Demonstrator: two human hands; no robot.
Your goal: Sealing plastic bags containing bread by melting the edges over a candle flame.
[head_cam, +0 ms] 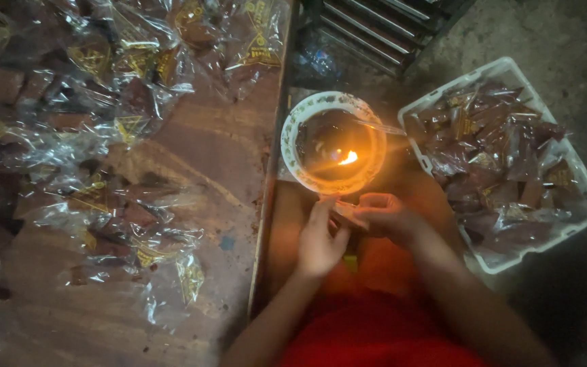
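Both hands meet just below rim of patterned bowl [292,139] holding small flame [348,158]. Left hand [320,238] and right hand [387,215] pinch small clear packet [348,211] between fingertips. Wooden table [205,149] at left strewn with filled plastic packets [96,122]. White crate [582,182] at right holds more packets.

Both hands meet just below a patterned bowl [293,129] holding a small flame [348,158]: the left hand [319,239] and right hand [387,216] pinch a small clear packet [348,211] between them. Filled clear packets [90,129] cover the wooden table [219,149] to the left, and a white crate [582,183] of more packets sits to the right.
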